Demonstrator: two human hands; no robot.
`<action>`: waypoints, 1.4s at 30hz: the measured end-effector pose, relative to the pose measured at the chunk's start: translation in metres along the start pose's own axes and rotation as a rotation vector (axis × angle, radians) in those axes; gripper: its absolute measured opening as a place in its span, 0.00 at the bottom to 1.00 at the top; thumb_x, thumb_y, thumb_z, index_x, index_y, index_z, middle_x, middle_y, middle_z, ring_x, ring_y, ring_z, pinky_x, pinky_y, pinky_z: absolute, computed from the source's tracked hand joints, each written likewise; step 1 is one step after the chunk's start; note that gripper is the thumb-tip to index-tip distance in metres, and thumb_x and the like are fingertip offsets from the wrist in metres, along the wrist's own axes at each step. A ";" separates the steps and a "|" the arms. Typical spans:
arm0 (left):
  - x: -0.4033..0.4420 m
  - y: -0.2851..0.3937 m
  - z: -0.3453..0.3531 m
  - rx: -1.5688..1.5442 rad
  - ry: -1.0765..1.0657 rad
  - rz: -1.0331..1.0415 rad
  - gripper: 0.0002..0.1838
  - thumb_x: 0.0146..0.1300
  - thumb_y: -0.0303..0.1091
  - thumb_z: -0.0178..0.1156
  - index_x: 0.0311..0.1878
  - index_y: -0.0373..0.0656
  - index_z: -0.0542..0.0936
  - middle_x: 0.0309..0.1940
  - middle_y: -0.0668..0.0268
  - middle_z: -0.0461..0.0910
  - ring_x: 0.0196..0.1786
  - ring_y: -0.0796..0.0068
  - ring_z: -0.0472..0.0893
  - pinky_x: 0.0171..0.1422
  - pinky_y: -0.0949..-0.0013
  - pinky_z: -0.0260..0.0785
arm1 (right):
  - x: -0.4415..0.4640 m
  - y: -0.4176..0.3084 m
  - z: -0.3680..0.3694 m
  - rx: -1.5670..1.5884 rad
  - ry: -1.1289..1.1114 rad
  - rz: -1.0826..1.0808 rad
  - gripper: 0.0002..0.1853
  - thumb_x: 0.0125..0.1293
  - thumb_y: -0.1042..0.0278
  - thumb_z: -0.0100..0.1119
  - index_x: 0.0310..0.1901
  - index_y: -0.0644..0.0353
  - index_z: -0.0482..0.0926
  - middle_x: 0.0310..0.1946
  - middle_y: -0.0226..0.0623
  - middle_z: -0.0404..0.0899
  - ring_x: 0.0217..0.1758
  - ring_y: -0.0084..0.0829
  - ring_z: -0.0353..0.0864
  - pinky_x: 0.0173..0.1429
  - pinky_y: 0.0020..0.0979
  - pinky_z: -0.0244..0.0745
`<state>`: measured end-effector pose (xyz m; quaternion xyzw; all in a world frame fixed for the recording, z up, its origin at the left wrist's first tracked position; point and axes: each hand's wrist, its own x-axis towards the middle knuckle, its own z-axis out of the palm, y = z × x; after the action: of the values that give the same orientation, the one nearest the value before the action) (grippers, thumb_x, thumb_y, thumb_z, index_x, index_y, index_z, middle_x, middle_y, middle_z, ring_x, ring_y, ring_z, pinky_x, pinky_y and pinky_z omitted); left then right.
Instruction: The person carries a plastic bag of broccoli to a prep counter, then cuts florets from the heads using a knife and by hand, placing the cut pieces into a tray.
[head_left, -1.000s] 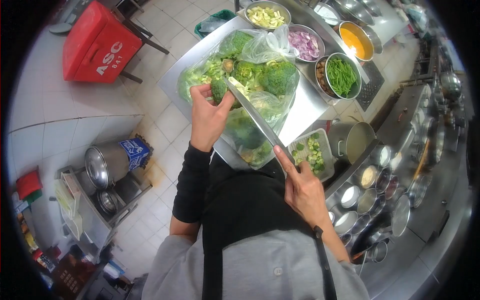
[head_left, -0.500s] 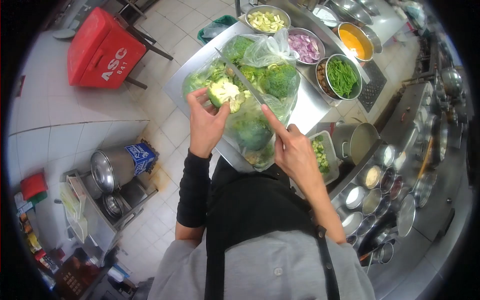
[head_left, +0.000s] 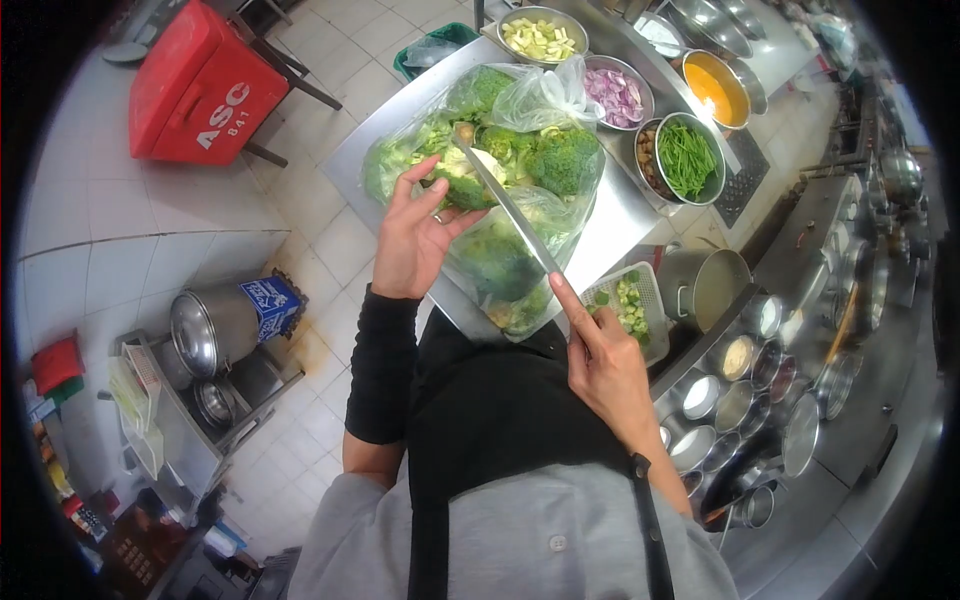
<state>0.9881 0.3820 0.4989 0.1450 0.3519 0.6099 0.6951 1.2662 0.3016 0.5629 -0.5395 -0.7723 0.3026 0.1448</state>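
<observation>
My right hand is wrapped round the handle of a long knife, index finger along its back. The blade points up and left, its tip by a broccoli piece with a pale cut face. My left hand has its fingers curled round that piece, held above an opened clear plastic bag of broccoli. Inside the bag lie several green heads, a large one at the right. The bag rests on a steel table.
Bowls of cut pale green vegetable, purple onion and green strips line the table's far right. A white basket with green pieces, a large pot and seasoning bowls are at the right. A red box stands left.
The broccoli piece has been turned in my left hand, its cut face now towards the blade. The knife and my right hand moved right and down, then back, since half a second ago.
</observation>
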 end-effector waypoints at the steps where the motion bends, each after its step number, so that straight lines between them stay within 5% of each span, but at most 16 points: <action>1: 0.000 -0.002 0.000 0.033 0.018 -0.007 0.34 0.84 0.34 0.60 0.85 0.42 0.60 0.77 0.50 0.69 0.76 0.49 0.75 0.80 0.37 0.75 | -0.001 0.000 -0.001 -0.011 -0.010 0.012 0.50 0.67 0.83 0.63 0.87 0.23 0.67 0.35 0.49 0.73 0.29 0.55 0.83 0.40 0.55 0.83; 7: 0.002 -0.001 0.006 0.130 0.054 0.024 0.37 0.82 0.32 0.66 0.85 0.41 0.57 0.77 0.53 0.68 0.73 0.55 0.78 0.77 0.33 0.78 | -0.012 0.000 -0.010 -0.109 -0.025 -0.004 0.51 0.66 0.82 0.64 0.87 0.22 0.66 0.36 0.47 0.73 0.29 0.53 0.83 0.38 0.54 0.84; 19: -0.004 -0.002 0.008 0.309 0.141 0.117 0.37 0.75 0.31 0.76 0.77 0.36 0.64 0.68 0.58 0.78 0.66 0.67 0.82 0.69 0.58 0.78 | -0.030 -0.003 -0.027 -0.228 -0.075 -0.011 0.53 0.64 0.82 0.67 0.86 0.20 0.66 0.38 0.46 0.73 0.29 0.49 0.84 0.35 0.51 0.85; 22: -0.004 -0.005 0.007 0.346 0.151 0.172 0.26 0.78 0.33 0.72 0.70 0.42 0.69 0.67 0.63 0.75 0.65 0.68 0.80 0.68 0.54 0.75 | -0.033 -0.004 -0.025 -0.221 -0.080 -0.011 0.53 0.65 0.81 0.67 0.87 0.20 0.66 0.39 0.46 0.72 0.29 0.49 0.84 0.35 0.51 0.85; 31: 0.005 -0.013 -0.003 0.349 0.244 0.207 0.21 0.77 0.32 0.72 0.62 0.47 0.70 0.63 0.64 0.78 0.64 0.66 0.82 0.67 0.47 0.74 | -0.002 -0.004 0.017 -0.183 -0.070 -0.012 0.55 0.65 0.84 0.63 0.89 0.23 0.60 0.42 0.53 0.75 0.33 0.58 0.87 0.42 0.56 0.87; 38: -0.001 -0.024 0.000 0.241 0.217 0.155 0.22 0.76 0.25 0.65 0.69 0.46 0.70 0.68 0.60 0.78 0.68 0.61 0.82 0.72 0.44 0.76 | 0.063 -0.001 0.019 -0.108 -0.010 0.051 0.51 0.67 0.85 0.57 0.90 0.33 0.59 0.37 0.62 0.79 0.35 0.64 0.88 0.45 0.60 0.86; 42: 0.000 -0.008 -0.010 0.135 0.095 0.060 0.33 0.76 0.22 0.56 0.82 0.39 0.63 0.74 0.53 0.75 0.73 0.55 0.80 0.77 0.38 0.75 | 0.050 0.009 0.007 -0.107 0.002 0.024 0.48 0.71 0.82 0.57 0.89 0.27 0.62 0.33 0.58 0.78 0.32 0.63 0.87 0.42 0.60 0.84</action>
<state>0.9877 0.3780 0.4870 0.1731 0.4203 0.6114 0.6477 1.2500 0.3478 0.5468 -0.5561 -0.7806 0.2620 0.1129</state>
